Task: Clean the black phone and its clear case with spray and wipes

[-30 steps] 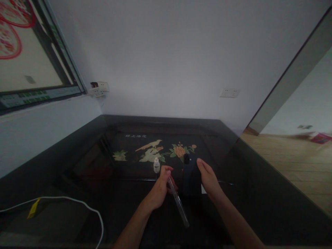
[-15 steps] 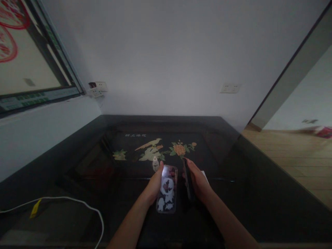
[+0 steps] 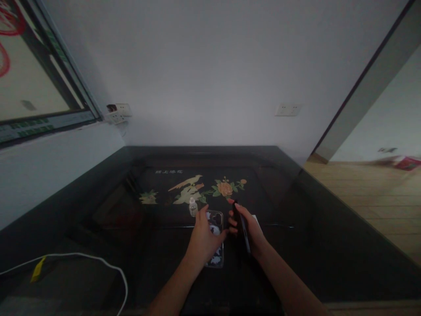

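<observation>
My left hand [image 3: 204, 239] holds a clear phone case [image 3: 215, 237] with a white and dark pattern, its flat side up, low over the dark table [image 3: 289, 245]. My right hand [image 3: 245, 228] grips a dark phone [image 3: 244, 230] on edge just to the right of the case, fingers curled around it. The two hands nearly touch. A small white dropper bottle [image 3: 193, 207] stands upright just beyond my left fingertips. A white slip of paper [image 3: 256, 220] shows behind my right hand.
The table's glass top covers a painted bird and flowers [image 3: 194, 189]. A white cable [image 3: 82, 259] with a yellow tag loops over the near left. Wall sockets [image 3: 116, 113] sit by the window at left. An open doorway to a wooden floor [image 3: 371, 193] lies right.
The case has turned from edge-on to flat, and my left hand now lies over it. My right hand has picked the phone up on edge and drawn it in beside the case.
</observation>
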A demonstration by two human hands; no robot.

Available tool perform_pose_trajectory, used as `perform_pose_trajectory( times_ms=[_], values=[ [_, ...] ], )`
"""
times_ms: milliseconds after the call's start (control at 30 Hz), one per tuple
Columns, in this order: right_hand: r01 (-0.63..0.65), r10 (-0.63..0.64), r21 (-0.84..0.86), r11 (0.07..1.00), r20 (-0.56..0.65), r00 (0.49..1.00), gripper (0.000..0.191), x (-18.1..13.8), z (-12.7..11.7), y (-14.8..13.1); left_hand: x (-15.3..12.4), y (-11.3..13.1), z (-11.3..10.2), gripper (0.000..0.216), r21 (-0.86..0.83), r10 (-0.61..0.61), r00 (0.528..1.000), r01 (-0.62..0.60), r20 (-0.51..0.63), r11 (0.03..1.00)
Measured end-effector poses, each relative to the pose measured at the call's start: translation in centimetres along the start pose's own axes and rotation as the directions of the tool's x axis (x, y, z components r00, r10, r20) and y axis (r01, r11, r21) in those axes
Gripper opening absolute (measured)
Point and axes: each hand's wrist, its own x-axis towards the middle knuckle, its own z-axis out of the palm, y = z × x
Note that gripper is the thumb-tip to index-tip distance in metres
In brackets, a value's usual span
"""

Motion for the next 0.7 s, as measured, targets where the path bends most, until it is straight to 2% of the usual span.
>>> perform_pose_trajectory(
  times_ms=[200,333,500,700],
  values=[
    [0.022,-0.022,0.056,0.998,0.0,1.0,0.033,0.2,-0.3,-0.3,-0.7,1.3,-0.5,0.076,0.399,0.09,0.996,-0.085,0.006,0.913],
    [-0.031,0.034,0.086,0.996,-0.036,0.999,0.034,0.2,-0.1,-0.5,-1.1,1.7,-0.6,0.067,0.552,0.048,0.999,-0.049,0.016,0.832],
    [-0.099,0.106,0.088,0.991,-0.083,0.991,0.038,0.0,0.0,-0.7,-1.2,1.6,-0.4,0.064,0.615,0.062,0.996,-0.085,0.059,0.784],
    [-0.104,0.112,0.085,0.991,-0.098,0.989,0.039,0.1,-0.1,-0.6,-0.6,1.1,0.1,0.053,0.582,0.131,0.989,-0.144,0.064,0.801]
  ],
)
